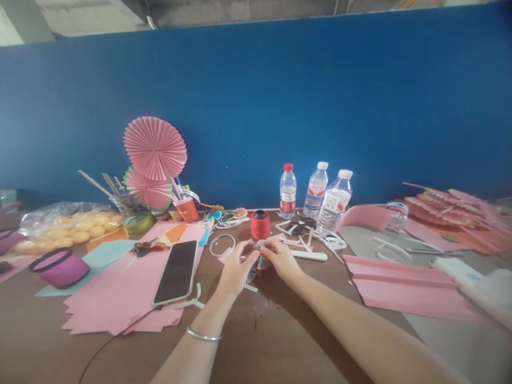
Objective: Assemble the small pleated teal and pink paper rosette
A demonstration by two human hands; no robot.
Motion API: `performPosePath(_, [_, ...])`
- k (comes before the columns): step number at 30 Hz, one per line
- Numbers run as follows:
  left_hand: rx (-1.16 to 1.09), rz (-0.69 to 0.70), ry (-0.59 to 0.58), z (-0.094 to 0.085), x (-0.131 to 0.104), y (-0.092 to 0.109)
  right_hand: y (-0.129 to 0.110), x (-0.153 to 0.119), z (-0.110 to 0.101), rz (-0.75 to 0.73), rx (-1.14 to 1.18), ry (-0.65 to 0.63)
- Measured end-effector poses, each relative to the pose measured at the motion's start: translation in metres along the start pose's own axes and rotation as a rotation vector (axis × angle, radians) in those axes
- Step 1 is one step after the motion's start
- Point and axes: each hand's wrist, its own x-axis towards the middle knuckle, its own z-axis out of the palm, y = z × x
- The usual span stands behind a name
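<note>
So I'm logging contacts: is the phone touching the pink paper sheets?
Touching. The head view shows the phone lying flat on the pink paper sheets, no gap.

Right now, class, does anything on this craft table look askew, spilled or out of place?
One water bottle leans tilted against its neighbour. White paper scraps lie scattered behind the hands. Nothing is spilled.

Deep blue partition wall [280, 96] ran full width behind brown work table [248, 341]. Above wall, strip of grey concrete ceiling [240, 10], paler beam [72, 16] at upper left. Grey surface [448, 330] adjoined table at right. Light was even and soft, weak shadows on tabletop. No window was seen.
</note>
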Motion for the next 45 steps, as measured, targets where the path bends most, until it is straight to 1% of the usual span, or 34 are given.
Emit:
performPosePath(3, [0.016, -0.003, -0.073, 0.001, 0.000, 0.006, -0.001, -0.002, -0.001, -0.074, -0.129, -0.009])
performPosePath(6, [0.090, -0.010, -0.077, 0.000, -0.002, 0.007, -0.003, -0.005, -0.001, -0.116, -0.224, 0.004])
performPosePath(10, [0.200, -0.014, -0.090, -0.003, -0.003, 0.002, -0.004, -0.006, -0.001, -0.134, -0.301, 0.006])
performPosePath(13, [0.260, -0.002, -0.091, -0.004, -0.003, -0.001, -0.004, -0.005, -0.001, -0.157, -0.337, 0.036])
performPosePath(18, [0.304, 0.046, -0.046, -0.004, -0.003, 0.003, -0.002, -0.003, -0.002, -0.147, -0.326, 0.048])
performPosePath(24, [0.192, -0.028, -0.057, -0.001, -0.003, -0.001, 0.001, -0.001, -0.002, -0.113, -0.246, 0.026])
performPosePath(28, [0.145, -0.054, -0.104, 0.000, -0.003, -0.004, 0.002, 0.000, -0.002, -0.086, -0.209, 0.032])
performPosePath(30, [0.199, 0.007, -0.088, 0.000, -0.003, -0.003, 0.002, 0.001, -0.001, -0.066, -0.150, 0.032])
performPosePath(32, [0.302, 0.130, -0.033, 0.000, -0.002, 0.000, 0.003, 0.002, 0.001, -0.015, -0.019, 0.006])
performPosePath(34, [0.417, 0.274, 0.010, 0.000, -0.002, 0.005, 0.004, 0.001, 0.002, 0.073, 0.153, -0.036])
performPosePath(36, [0.502, 0.389, 0.003, 0.000, -0.003, 0.010, 0.005, 0.000, 0.003, 0.168, 0.285, -0.074])
performPosePath(38, [0.544, 0.463, -0.035, -0.001, -0.004, 0.013, 0.004, -0.002, 0.003, 0.236, 0.344, -0.092])
performPosePath(41, [0.557, 0.479, -0.084, -0.002, -0.004, 0.011, -0.001, -0.006, 0.004, 0.295, 0.381, -0.117])
performPosePath(45, [0.549, 0.407, -0.037, -0.004, -0.003, 0.003, -0.011, -0.010, 0.004, 0.284, 0.356, -0.218])
